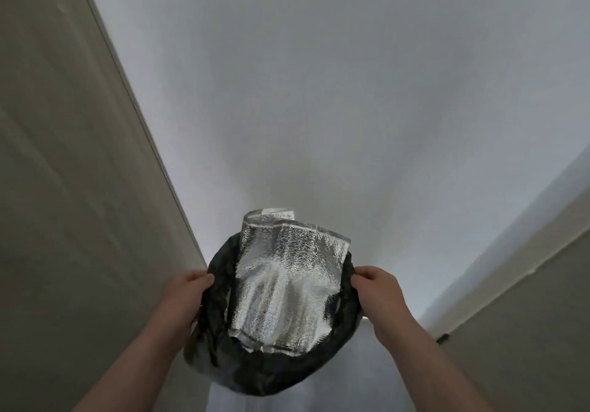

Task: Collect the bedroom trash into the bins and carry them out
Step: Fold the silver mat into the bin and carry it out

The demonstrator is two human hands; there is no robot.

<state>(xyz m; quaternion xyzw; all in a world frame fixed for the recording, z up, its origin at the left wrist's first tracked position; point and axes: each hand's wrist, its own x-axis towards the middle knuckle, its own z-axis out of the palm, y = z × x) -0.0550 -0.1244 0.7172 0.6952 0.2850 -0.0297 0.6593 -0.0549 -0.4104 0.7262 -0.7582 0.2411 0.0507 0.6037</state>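
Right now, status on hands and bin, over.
Left hand grips the black-lined bin at its rim, right hand grips the opposite side. Silver foil bag sticks out of it. White wall dead ahead.

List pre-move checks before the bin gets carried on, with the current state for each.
1. Left hand grips the rim of the black-lined bin: ok.
2. Right hand grips the opposite rim: ok.
3. Foil bag fully inside the bin: not ok, its top sticks out above the rim.
4. Bin held level: cannot tell.
5. Walking path free: cannot tell, the floor is hidden and only the wall shows ahead.
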